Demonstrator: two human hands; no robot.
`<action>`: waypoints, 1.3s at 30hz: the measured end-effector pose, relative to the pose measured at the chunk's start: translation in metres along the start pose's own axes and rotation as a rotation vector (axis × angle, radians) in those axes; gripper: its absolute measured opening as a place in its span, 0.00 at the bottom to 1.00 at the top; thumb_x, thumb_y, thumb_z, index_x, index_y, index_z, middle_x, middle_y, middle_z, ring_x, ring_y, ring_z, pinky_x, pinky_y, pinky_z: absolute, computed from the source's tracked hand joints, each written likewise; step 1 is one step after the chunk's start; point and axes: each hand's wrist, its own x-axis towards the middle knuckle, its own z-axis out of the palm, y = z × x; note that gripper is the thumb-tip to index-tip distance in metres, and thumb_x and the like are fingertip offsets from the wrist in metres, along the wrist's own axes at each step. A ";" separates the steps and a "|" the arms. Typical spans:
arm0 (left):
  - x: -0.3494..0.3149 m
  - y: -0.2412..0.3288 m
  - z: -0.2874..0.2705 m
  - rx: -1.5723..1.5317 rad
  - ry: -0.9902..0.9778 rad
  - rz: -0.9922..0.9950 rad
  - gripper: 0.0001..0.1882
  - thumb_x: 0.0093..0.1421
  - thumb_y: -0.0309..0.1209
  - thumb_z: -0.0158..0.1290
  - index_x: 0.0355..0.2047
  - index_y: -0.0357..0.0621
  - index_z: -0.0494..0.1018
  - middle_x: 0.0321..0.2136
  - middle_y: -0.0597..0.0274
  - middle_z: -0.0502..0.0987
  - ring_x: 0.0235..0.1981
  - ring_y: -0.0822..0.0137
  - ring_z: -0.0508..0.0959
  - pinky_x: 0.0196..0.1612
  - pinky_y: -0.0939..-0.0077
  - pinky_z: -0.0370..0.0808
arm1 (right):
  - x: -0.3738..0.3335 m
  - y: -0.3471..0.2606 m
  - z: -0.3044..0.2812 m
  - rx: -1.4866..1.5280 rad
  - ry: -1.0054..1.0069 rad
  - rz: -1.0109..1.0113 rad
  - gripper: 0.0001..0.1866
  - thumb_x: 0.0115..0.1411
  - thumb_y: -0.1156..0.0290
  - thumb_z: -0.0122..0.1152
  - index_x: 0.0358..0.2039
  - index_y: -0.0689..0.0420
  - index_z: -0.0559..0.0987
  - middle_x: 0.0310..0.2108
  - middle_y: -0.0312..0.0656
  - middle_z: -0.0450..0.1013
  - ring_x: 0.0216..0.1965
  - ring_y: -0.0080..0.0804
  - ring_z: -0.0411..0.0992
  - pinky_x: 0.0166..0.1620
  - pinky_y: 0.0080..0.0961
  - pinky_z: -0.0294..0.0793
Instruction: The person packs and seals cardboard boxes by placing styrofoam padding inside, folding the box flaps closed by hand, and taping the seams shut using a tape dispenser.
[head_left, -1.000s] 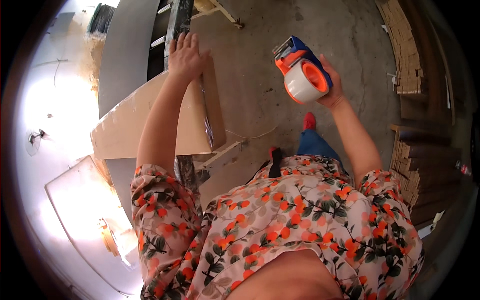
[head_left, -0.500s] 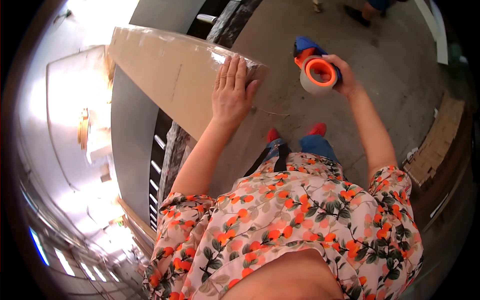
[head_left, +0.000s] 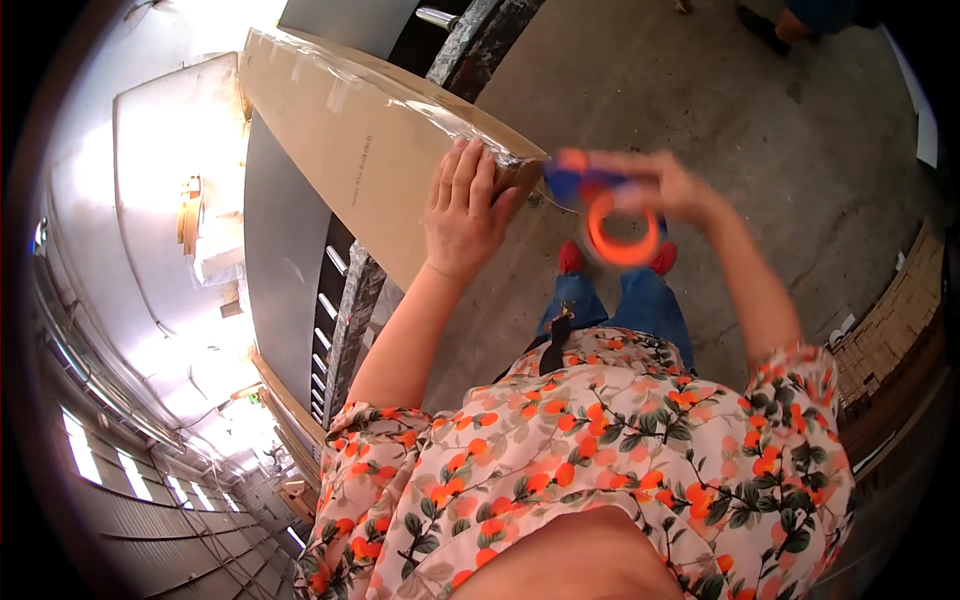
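Note:
A long brown cardboard box (head_left: 345, 150) lies at the left on a roller conveyor, with shiny clear tape along its far upper edge. My left hand (head_left: 465, 205) rests flat on the box near its right end, fingers stretched and holding nothing. In my right hand (head_left: 680, 190) is a blue and orange tape dispenser (head_left: 590, 180), smeared by motion. Its front touches or nearly touches the box's right end corner; I cannot tell which. The orange ring of the tape roll hangs below the dispenser, above my red shoes.
The conveyor's metal rollers (head_left: 328, 310) and dark, scuffed side rail (head_left: 360, 300) run beside the box. Stacked flat cardboard (head_left: 890, 310) stands at the right. Another person's leg and dark shoe (head_left: 765, 28) show at the far right on the concrete floor (head_left: 630, 90).
My right hand has swung the tape dispenser left and slightly nearer, up to the box's right end. My left hand stays on the box.

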 end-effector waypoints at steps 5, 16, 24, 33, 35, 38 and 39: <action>-0.005 -0.009 0.004 -0.054 0.010 0.011 0.23 0.56 0.33 0.58 0.50 0.37 0.69 0.54 0.51 0.70 0.57 0.49 0.68 0.59 0.56 0.65 | -0.016 0.043 0.080 -0.328 0.163 -0.035 0.34 0.48 0.53 0.70 0.55 0.52 0.75 0.44 0.49 0.77 0.44 0.33 0.76 0.50 0.27 0.71; 0.051 -0.028 0.022 0.169 -0.338 0.256 0.27 0.44 0.41 0.63 0.43 0.45 0.71 0.42 0.56 0.74 0.50 0.56 0.71 0.57 0.50 0.59 | 0.023 0.043 0.078 -0.714 -0.063 0.023 0.38 0.42 0.40 0.66 0.50 0.52 0.77 0.36 0.53 0.77 0.38 0.48 0.77 0.43 0.34 0.75; 0.022 -0.021 0.027 0.132 -0.306 0.258 0.22 0.55 0.35 0.53 0.51 0.47 0.69 0.35 0.56 0.73 0.45 0.56 0.72 0.55 0.56 0.62 | -0.197 0.108 -0.045 0.376 0.938 0.083 0.27 0.51 0.63 0.64 0.52 0.59 0.74 0.43 0.38 0.74 0.41 0.24 0.70 0.44 0.23 0.70; 0.117 0.036 0.037 0.147 -0.948 0.002 0.39 0.51 0.51 0.60 0.59 0.49 0.63 0.45 0.50 0.75 0.49 0.52 0.74 0.52 0.59 0.68 | -0.299 0.114 -0.057 1.050 1.303 -0.596 0.25 0.54 0.57 0.55 0.51 0.55 0.74 0.49 0.41 0.73 0.50 0.37 0.71 0.53 0.40 0.70; 0.153 0.064 0.077 -0.015 -0.922 0.069 0.39 0.51 0.53 0.60 0.59 0.48 0.63 0.46 0.49 0.75 0.48 0.50 0.75 0.50 0.59 0.71 | -0.291 0.126 -0.081 1.141 1.237 -0.733 0.26 0.56 0.56 0.54 0.53 0.53 0.73 0.53 0.42 0.71 0.54 0.41 0.68 0.57 0.46 0.67; 0.204 0.099 0.140 -0.107 -1.004 0.326 0.36 0.52 0.53 0.58 0.56 0.44 0.66 0.45 0.45 0.75 0.46 0.47 0.75 0.48 0.57 0.72 | -0.280 0.095 -0.138 1.256 1.231 -0.733 0.27 0.61 0.48 0.52 0.55 0.51 0.71 0.52 0.41 0.71 0.53 0.42 0.70 0.53 0.53 0.70; 0.234 0.124 0.147 -0.080 -1.091 0.308 0.36 0.53 0.52 0.57 0.56 0.44 0.65 0.44 0.44 0.75 0.45 0.47 0.76 0.47 0.56 0.73 | -0.284 0.074 -0.153 1.193 1.145 -0.801 0.29 0.61 0.46 0.52 0.55 0.51 0.70 0.53 0.42 0.71 0.53 0.43 0.69 0.54 0.54 0.69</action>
